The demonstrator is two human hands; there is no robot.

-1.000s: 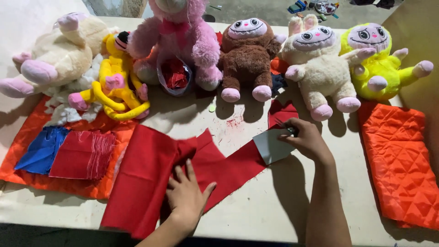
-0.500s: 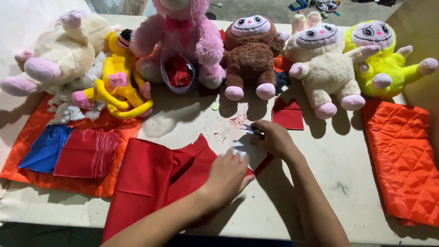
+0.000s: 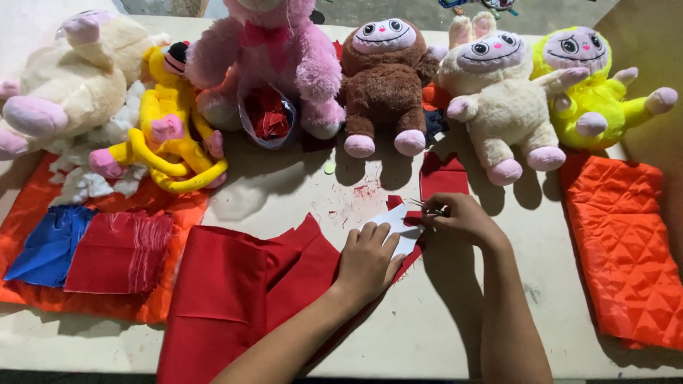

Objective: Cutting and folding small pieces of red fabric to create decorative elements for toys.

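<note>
On the pale, scuffed worktop (image 3: 455, 334), the nearest thing is a large folded piece of plain red cloth (image 3: 235, 299), which runs from the near edge up toward the middle. The left hand (image 3: 366, 259) lies flat and spread on the far right corner of this red cloth, its fingertips pressing down a small white paper template (image 3: 398, 227) that rests on the cloth. Just right of the template, the right hand (image 3: 462, 219) is clenched around a small pair of metal scissors (image 3: 425, 208), whose tips touch the template's far edge where a strip of red cloth shows. Left of the red cloth, a smaller frayed red cloth square (image 3: 117, 252) and a blue cloth piece (image 3: 46, 245) lie on a sheet of orange quilted fabric (image 3: 107, 309). Well to the right of the red cloth, a second orange quilted fabric panel (image 3: 626, 249) lies along the worktop's right side. Beyond the template sits a small dark red cloth square (image 3: 442, 174). Farther still from the red cloth stands a row of plush toys: a cream and pink plush animal (image 3: 67, 78), a yellow long-armed plush monkey (image 3: 167, 121), a fluffy pink plush bear (image 3: 267, 53) with a clear bag of red scraps (image 3: 267, 115) in front, a brown plush monster (image 3: 384, 85), a cream plush monster (image 3: 501, 99) and a yellow-green plush monster (image 3: 590, 85).
</note>
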